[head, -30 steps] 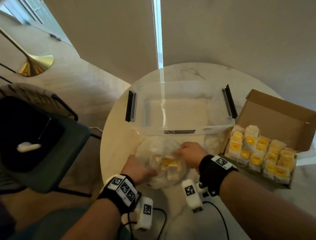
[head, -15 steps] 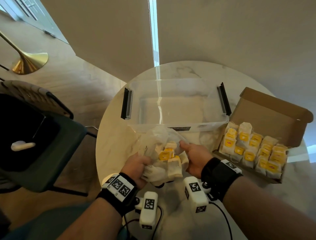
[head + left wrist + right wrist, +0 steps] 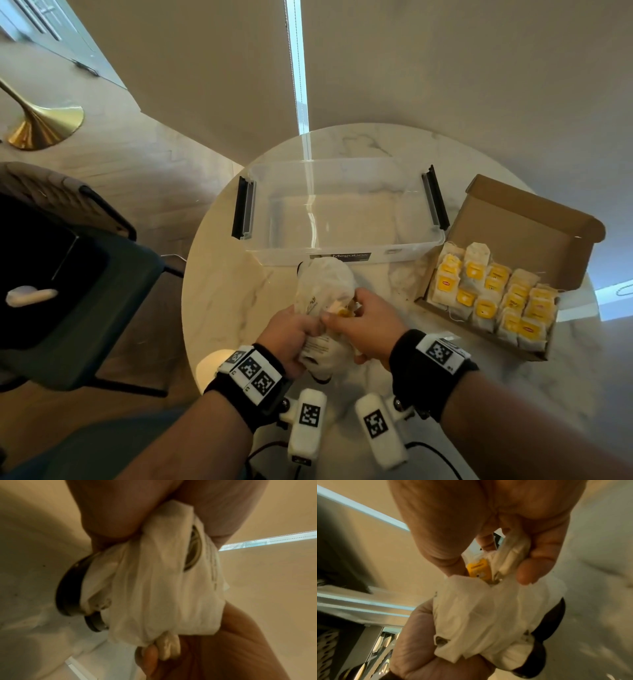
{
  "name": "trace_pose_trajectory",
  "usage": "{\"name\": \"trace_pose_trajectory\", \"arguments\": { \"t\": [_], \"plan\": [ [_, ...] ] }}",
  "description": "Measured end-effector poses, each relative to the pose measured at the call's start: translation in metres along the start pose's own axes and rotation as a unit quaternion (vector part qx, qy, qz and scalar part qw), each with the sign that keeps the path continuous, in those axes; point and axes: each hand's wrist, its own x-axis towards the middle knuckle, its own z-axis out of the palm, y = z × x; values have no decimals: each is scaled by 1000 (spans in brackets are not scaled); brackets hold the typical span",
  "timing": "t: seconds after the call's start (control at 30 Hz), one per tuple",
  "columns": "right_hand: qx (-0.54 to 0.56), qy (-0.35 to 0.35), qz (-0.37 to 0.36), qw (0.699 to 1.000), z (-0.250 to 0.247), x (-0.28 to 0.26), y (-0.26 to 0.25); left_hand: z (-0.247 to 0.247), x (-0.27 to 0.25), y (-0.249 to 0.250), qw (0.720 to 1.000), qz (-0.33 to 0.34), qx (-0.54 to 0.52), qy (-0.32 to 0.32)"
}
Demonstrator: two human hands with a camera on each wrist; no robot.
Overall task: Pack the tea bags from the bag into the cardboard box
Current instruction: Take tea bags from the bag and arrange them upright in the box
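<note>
bag (image 3: 323, 291): white crumpled plastic, held above table | cardboard box (image 3: 534, 219): open, right, rows of yellow-tagged tea bags (image 3: 493, 298)

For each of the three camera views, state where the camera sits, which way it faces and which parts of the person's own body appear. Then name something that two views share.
Head: on the person's head, looking forward and down at the round table, clear plastic bin and cardboard box; both forearms, left hand and right hand show.
Left wrist: under the left hand, looking along its fingers gripping the plastic bag.
Right wrist: under the right hand, looking along its fingers pinching a yellow-tagged tea bag at the bag's mouth.
Shared: both wrist views show the bag and the opposite hand.
</note>
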Motion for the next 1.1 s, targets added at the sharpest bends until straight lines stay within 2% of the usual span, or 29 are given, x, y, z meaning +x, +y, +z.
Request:
{"name": "trace_pose_trajectory", "arguments": {
  "t": [0.1, 0.17, 0.3, 0.43, 0.53, 0.67, 0.83, 0.9, 0.97, 1.1],
  "plan": [
    [36, 12, -10, 999, 6, 7, 9, -1, 4, -3, 1000, -11, 14, 7],
    [80, 26, -17, 996, 6, 12, 17, -5, 7, -2, 999, -22, 13, 41],
    [212, 8, 25, 977, -7, 17, 32, -15, 11, 5, 991, -60, 19, 119],
    [278, 7, 33, 960, -21, 16, 38, -26, 15, 6, 988, -26, 31, 146],
    [294, 9, 30, 955, -31, 14, 40, -29, 15, 3, 985, 21, 83, 149],
    [260, 8, 51, 964, -40, 12, 37, -26, 12, 1, 975, 54, 159, 146],
    [194, 23, 92, 976, -30, 10, 28, -20, 8, -2, 972, 60, 176, 145],
    [43, 48, 60, 996, -24, 14, 31, -18, 10, -4, 970, 60, 183, 146],
    [-92, 59, 17, 994, -17, 16, 30, -17, 13, -6, 968, 59, 190, 151],
    [-194, 81, -46, 976, -6, 23, 31, -18, 18, -9, 969, 45, 188, 155]
  ]
}}
